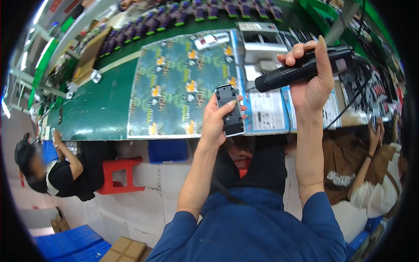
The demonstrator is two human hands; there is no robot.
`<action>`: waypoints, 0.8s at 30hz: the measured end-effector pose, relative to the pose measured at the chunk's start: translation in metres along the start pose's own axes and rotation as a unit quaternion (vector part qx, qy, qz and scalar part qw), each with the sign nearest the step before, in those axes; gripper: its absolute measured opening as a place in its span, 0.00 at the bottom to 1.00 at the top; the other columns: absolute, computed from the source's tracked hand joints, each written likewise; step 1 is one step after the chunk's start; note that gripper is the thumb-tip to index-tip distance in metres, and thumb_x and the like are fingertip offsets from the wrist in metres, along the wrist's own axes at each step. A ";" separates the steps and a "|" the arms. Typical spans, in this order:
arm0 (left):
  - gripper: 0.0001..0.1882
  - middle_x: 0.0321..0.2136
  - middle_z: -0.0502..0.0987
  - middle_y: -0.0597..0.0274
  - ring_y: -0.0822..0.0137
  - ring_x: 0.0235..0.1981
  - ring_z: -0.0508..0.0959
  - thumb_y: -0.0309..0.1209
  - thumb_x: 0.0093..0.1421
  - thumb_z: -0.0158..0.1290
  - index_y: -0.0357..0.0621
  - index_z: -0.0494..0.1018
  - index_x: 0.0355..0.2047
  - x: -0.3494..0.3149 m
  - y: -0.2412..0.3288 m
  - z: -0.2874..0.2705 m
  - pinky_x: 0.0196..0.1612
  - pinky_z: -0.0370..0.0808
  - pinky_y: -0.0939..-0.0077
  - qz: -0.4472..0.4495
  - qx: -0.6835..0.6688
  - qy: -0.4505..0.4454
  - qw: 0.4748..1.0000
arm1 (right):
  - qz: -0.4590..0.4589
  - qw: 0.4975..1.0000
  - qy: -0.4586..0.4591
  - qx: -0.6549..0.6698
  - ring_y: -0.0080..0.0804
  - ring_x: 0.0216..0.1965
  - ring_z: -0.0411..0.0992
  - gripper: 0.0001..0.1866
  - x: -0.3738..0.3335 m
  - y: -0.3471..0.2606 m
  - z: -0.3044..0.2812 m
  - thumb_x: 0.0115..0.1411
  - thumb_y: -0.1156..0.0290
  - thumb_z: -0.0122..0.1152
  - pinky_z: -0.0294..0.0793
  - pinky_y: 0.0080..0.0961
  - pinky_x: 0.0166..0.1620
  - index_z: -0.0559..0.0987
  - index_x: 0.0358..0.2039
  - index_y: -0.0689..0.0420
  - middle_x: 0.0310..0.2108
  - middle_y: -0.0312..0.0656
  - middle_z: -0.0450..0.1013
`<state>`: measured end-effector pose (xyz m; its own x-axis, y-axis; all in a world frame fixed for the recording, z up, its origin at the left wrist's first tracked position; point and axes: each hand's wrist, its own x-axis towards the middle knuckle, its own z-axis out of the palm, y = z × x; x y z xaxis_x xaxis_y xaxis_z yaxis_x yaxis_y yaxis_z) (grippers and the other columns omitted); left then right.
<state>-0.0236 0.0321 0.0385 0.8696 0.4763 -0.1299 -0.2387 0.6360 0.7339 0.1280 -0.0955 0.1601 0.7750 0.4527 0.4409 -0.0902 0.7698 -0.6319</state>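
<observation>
My left hand [217,118] is closed around a toy car [229,114], its black underside turned up and my thumb lying across it. In my right hand [312,83] is a black electric screwdriver [286,77], held nearly level with its bit toward the left. The bit's tip is close to the car's right side; whether they touch I cannot tell. A cable [358,89] hangs from the screwdriver's back end. Beyond my left hand, a white toy car [211,40] rests on a printed sheet [174,81] with a jungle pattern.
Grey trays [262,39] and printed papers [267,112] lie on the right of the green workbench [94,102]. A row of purple and green parts [181,15] runs along the back. Other people sit at both sides, with a red stool [122,175] on the left.
</observation>
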 end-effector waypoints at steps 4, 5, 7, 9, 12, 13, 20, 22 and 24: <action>0.16 0.43 0.78 0.50 0.60 0.39 0.82 0.23 0.62 0.53 0.37 0.68 0.51 0.007 -0.040 0.019 0.41 0.84 0.63 -0.025 -0.007 -0.038 0.999 | -0.065 0.994 -0.068 -0.054 0.29 0.23 0.72 0.13 -0.027 -0.007 -0.015 0.69 0.62 0.55 0.78 0.36 0.38 0.73 0.35 0.59 0.25 0.41 0.71; 0.15 0.41 0.79 0.51 0.61 0.38 0.83 0.25 0.64 0.53 0.38 0.68 0.51 0.005 -0.046 0.023 0.39 0.84 0.65 -0.029 0.005 -0.030 0.999 | -0.074 0.990 -0.079 -0.088 0.28 0.24 0.70 0.13 -0.034 -0.006 -0.020 0.70 0.60 0.52 0.76 0.34 0.38 0.72 0.37 0.57 0.25 0.39 0.69; 0.16 0.40 0.79 0.52 0.62 0.36 0.83 0.27 0.65 0.53 0.37 0.68 0.51 0.004 -0.053 0.027 0.38 0.84 0.67 -0.050 0.018 -0.008 0.999 | -0.093 0.982 -0.100 -0.131 0.26 0.24 0.68 0.12 -0.036 0.000 -0.030 0.71 0.60 0.50 0.74 0.31 0.37 0.71 0.38 0.56 0.26 0.38 0.67; 0.15 0.39 0.80 0.51 0.62 0.35 0.84 0.27 0.66 0.53 0.36 0.68 0.51 0.001 -0.057 0.028 0.38 0.84 0.68 -0.048 0.027 -0.010 0.998 | -0.087 0.984 -0.087 -0.130 0.26 0.24 0.67 0.11 -0.040 0.004 -0.031 0.70 0.61 0.52 0.73 0.32 0.37 0.71 0.38 0.56 0.26 0.38 0.67; 0.13 0.40 0.81 0.50 0.62 0.36 0.84 0.25 0.65 0.53 0.35 0.71 0.49 0.009 -0.052 0.029 0.40 0.84 0.70 -0.028 0.044 -0.036 0.998 | -0.086 0.994 -0.050 -0.042 0.27 0.21 0.71 0.09 -0.035 0.008 -0.024 0.65 0.70 0.61 0.77 0.31 0.35 0.72 0.37 0.61 0.22 0.41 0.70; 0.13 0.40 0.81 0.50 0.62 0.36 0.84 0.25 0.65 0.53 0.35 0.71 0.49 0.005 -0.053 0.030 0.40 0.84 0.70 -0.033 0.047 -0.023 0.998 | -0.093 0.992 -0.061 -0.050 0.27 0.21 0.71 0.09 -0.034 0.010 -0.024 0.65 0.70 0.61 0.77 0.31 0.35 0.72 0.37 0.61 0.22 0.41 0.70; 0.14 0.39 0.81 0.50 0.64 0.35 0.84 0.26 0.65 0.54 0.36 0.71 0.50 0.001 -0.051 0.027 0.39 0.84 0.72 -0.032 0.051 -0.019 0.998 | -0.103 0.990 -0.045 -0.086 0.24 0.20 0.73 0.10 -0.039 0.023 -0.023 0.62 0.71 0.66 0.79 0.28 0.32 0.74 0.36 0.61 0.21 0.39 0.72; 0.14 0.39 0.81 0.50 0.64 0.35 0.84 0.26 0.65 0.54 0.36 0.71 0.50 0.001 -0.050 0.024 0.39 0.84 0.71 -0.028 0.053 -0.019 0.998 | -0.108 0.989 -0.054 -0.080 0.25 0.20 0.73 0.10 -0.037 0.023 -0.024 0.62 0.72 0.64 0.80 0.30 0.32 0.73 0.37 0.62 0.22 0.40 0.73; 0.13 0.39 0.81 0.50 0.64 0.34 0.84 0.26 0.65 0.54 0.36 0.71 0.49 0.003 -0.055 0.020 0.38 0.84 0.71 -0.036 0.052 -0.009 0.998 | -0.114 0.988 -0.059 -0.083 0.27 0.20 0.72 0.09 -0.033 0.013 -0.029 0.65 0.69 0.60 0.79 0.33 0.32 0.73 0.38 0.62 0.23 0.41 0.71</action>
<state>0.0003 -0.0134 0.0112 0.8905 0.4205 -0.1737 -0.1303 0.6014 0.7883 0.1197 -0.1136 0.1185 0.6836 0.3333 0.6493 0.1893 0.7782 -0.5988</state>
